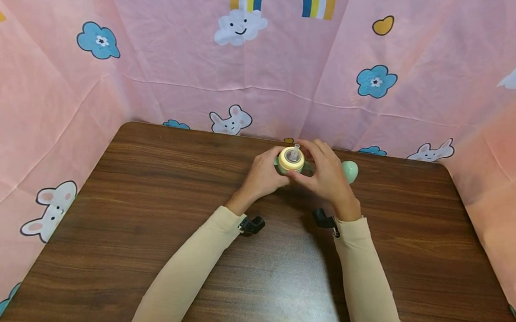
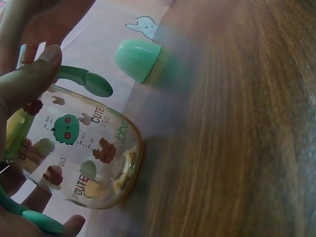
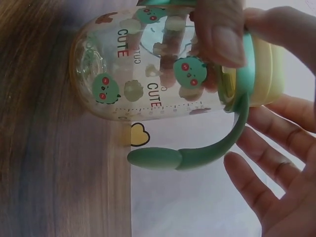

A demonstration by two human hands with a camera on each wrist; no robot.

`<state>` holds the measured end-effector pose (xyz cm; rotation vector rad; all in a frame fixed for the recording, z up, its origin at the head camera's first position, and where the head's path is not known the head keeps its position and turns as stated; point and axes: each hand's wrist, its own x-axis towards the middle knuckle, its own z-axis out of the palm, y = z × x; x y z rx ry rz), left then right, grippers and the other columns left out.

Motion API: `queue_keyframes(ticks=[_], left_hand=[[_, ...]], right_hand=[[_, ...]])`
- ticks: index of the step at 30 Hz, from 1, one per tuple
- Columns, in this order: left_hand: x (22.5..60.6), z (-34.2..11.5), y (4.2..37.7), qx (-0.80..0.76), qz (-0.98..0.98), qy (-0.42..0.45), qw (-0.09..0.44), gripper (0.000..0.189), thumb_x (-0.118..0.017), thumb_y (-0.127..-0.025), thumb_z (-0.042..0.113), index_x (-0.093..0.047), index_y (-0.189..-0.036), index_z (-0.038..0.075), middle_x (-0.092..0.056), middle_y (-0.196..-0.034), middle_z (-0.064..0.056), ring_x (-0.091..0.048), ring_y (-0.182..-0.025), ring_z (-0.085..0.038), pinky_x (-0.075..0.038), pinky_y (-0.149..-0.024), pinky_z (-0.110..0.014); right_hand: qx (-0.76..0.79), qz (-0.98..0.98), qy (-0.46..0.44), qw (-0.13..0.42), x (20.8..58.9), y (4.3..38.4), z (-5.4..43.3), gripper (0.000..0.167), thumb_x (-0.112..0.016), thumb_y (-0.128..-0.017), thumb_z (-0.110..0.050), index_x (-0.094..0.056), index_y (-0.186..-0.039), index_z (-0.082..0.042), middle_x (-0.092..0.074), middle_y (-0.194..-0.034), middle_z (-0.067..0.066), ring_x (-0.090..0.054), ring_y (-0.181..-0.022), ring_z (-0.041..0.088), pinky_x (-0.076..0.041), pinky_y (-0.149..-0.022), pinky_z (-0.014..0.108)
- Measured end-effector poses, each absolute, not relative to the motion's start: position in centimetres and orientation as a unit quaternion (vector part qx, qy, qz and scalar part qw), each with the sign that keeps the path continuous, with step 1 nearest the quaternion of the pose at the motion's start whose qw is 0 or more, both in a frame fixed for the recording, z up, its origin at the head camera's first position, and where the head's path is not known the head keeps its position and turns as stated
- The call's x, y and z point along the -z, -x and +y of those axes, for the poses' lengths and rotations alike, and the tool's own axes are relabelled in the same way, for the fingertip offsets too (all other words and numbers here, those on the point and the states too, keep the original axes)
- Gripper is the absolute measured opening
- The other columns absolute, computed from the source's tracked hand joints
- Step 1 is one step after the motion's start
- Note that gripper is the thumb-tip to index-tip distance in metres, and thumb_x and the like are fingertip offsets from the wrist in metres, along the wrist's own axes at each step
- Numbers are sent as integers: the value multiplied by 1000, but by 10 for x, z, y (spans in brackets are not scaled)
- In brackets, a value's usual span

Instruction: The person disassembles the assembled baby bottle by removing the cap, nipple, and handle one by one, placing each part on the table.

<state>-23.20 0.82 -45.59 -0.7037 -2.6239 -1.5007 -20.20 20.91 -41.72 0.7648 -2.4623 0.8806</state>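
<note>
The bottle [image 3: 148,69] is glossy, perhaps plastic; the tabletop [image 1: 284,274] smooth wood; the backdrop [image 1: 178,47] creased cloth.

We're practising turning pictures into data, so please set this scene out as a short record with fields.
Object: baby bottle, upright, clear body printed CUTE
Top: yellow collar, clear teat fitted
Sides: two green handles
Left hand: grips the baby bottle
Right hand: fingers around the yellow collar
Apart: domed green cap, right of the right hand
Surface: wood-grain table
Backdrop: patterned pink cloth
</note>
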Motion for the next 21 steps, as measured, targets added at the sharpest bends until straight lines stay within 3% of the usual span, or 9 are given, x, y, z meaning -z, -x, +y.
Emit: queue_keyframes(ticks=[13, 21], left_hand=[[451, 2, 233, 479, -844, 242, 5, 78, -96, -84, 18, -60, -151, 1, -67, -146, -15, -64, -133, -31, -48, -115, -45], [452, -5, 238, 480, -838, 257, -12, 81, -97, -83, 19, -60, -153, 4, -66, -148, -12, -61, -135, -28, -46, -116, -44]], right_hand=[[-318, -884, -278, 198, 416, 201, 213, 73, -93, -88, -26, -62, -149, 0, -71, -124, 17, -62, -111, 39, -54, -93, 53], [-329, -879, -274, 211, 418, 201, 212, 76, -95, -84, -27, -63, -148, -1, -70, -123, 18, -62, -115, 39, -51, -98, 57]])
